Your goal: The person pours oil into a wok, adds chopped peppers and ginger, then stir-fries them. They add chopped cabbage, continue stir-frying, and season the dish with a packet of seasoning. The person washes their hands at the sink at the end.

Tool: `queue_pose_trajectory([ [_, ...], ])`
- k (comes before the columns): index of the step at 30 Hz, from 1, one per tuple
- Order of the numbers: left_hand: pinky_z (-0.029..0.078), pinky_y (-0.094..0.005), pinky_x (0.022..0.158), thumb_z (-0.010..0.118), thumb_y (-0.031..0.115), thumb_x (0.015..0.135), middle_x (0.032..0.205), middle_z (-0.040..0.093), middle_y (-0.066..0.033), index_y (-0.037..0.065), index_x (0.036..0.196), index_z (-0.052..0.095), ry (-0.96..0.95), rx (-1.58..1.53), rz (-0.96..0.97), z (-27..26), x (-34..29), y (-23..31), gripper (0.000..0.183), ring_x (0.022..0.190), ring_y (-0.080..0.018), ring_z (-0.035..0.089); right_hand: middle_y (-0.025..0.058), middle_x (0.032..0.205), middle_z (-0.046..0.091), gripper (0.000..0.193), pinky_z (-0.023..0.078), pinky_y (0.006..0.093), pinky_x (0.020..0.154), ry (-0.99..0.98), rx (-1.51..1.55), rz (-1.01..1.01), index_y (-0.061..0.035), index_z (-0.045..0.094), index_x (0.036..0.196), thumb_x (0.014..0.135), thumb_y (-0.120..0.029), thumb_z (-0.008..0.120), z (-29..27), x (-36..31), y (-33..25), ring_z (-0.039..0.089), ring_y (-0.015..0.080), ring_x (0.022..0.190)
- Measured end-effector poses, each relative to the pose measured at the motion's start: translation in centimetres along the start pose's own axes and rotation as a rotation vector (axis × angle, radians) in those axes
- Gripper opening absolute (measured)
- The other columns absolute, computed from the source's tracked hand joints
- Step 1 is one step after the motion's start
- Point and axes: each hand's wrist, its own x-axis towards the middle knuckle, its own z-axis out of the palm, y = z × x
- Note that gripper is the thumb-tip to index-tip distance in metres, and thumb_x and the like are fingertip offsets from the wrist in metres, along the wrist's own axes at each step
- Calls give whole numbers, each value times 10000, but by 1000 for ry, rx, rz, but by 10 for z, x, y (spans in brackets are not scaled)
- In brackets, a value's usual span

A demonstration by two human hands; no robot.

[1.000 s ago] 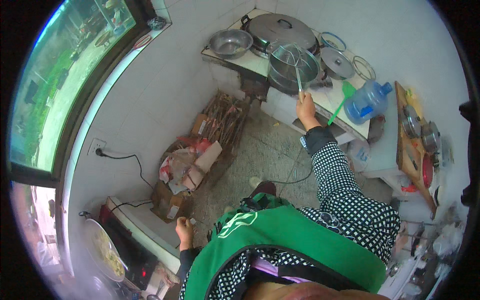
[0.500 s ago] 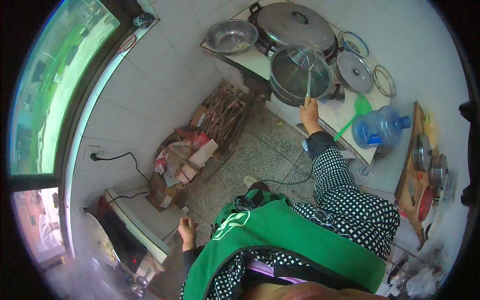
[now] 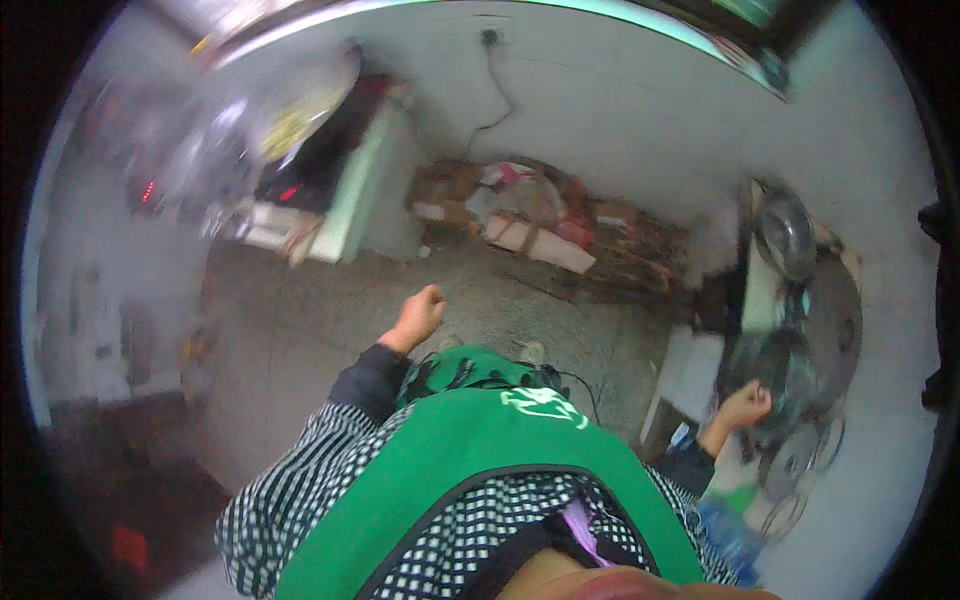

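My left hand (image 3: pixel 420 314) is closed in a loose fist above the floor, in front of the green apron (image 3: pixel 470 440), with nothing visible in it. Off to the right, my right hand (image 3: pixel 746 405) is closed at the near rim of a deep metal pot (image 3: pixel 745 355). It appears to keep hold of the wire skimmer, though motion blur hides the tool itself. A large lidded pan (image 3: pixel 842 310) stands beyond the pot, and a round lid (image 3: pixel 792 460) lies close to my right hand.
At the upper left, a pan with pale yellow food (image 3: pixel 295 130) sits on a cooker amid steam. A heap of cardboard and bags (image 3: pixel 535 215) and bundled sticks (image 3: pixel 640 245) lies along the wall. A metal basin (image 3: pixel 785 235) and a blue water bottle (image 3: pixel 728 535) are at the right.
The view has swung left, so the counter and pots now sit at the far right and the steaming pan shows more. My right hand stays by the pot; my left remains closed.
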Motion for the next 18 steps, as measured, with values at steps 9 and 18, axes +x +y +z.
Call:
queue_pose_trajectory([
  [9,493,-367,596,519,185,896,764,628,-162,-8,861,590,230,-279,-75,-104,67,-95,210,611,-231,637,84,925,597,228,448,219,549,-974,797,72,-31,475,1105,915,-139,539,222,-147,-279,602,126,703],
  [18,480,-319,554,586,236,869,667,633,-85,10,808,617,522,-374,-286,-232,33,-295,237,557,-183,624,19,729,593,89,466,226,540,-1554,663,-253,-39,571,962,917,-108,538,274,-372,-534,562,93,589],
])
